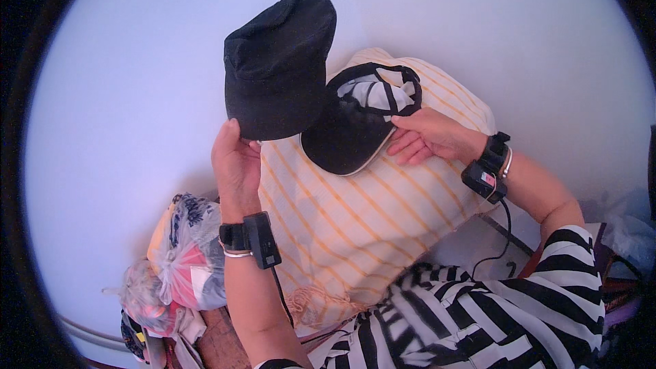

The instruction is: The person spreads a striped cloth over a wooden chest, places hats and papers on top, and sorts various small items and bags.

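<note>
Lower left: knotted clear plastic bags stuffed with mixed-colour cloth point(195, 253), stacked against the pale wall point(102, 143). Next, left hand point(236, 167), palm side up, thumb and fingers clamped on the lower-left edge of a black fabric cap with a tall crown point(280, 72). Cap is up off the cloth, crown up, tilted right, brim toward the wearer. Centre: pale cloth with orange stripes and a fringe point(342, 232), draped over a bulky mound. Above it, a second black cap with a pale-edged brim and white lining point(345, 138), opening up, left side partly behind the first; can't tell if they touch. Right hand point(434, 138): thumb on the right edge of that brim, fingers under, pinched together on it. Black box-shaped wrist units point(262, 240) on both wrists, cables trailing down. Lower right: black-and-white striped sleeve point(564, 280).
</note>
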Tool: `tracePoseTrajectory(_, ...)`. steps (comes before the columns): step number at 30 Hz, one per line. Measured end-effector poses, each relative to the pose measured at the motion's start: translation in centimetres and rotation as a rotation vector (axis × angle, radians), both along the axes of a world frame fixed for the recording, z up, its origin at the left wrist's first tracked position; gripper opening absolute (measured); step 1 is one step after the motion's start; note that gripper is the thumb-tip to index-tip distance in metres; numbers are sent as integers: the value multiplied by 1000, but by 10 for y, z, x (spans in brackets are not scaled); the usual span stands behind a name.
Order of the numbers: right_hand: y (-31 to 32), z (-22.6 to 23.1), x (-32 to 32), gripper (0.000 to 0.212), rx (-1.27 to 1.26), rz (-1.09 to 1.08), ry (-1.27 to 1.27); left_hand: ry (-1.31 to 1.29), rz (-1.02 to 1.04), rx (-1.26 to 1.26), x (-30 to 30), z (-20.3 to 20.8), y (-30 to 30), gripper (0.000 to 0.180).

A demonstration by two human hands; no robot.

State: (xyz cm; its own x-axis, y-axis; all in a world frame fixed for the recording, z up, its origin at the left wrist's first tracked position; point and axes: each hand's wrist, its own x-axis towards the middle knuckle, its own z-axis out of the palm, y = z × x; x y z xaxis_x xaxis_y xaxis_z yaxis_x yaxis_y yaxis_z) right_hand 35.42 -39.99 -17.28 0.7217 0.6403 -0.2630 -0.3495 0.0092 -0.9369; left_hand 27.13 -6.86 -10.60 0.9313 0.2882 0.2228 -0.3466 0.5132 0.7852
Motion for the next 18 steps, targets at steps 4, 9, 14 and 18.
tracePoseTrajectory(4, 12, -6, 11, 43, -13, -55, -61, -6, 20, 8, -2, 0, -8, 13)
tracePoseTrajectory(9, 30, -4, 9, 35, 66, -142, -39, -19, -9, 3, -8, -15, 6, 13)
tracePoseTrajectory(14, 45, -11, 19, 21, 142, -276, -80, -17, 25, 12, -12, -23, 16, 13)
tracePoseTrajectory(18, 29, -18, 79, 13, 188, -470, -339, -21, 7, -54, -17, -21, 21, 14)
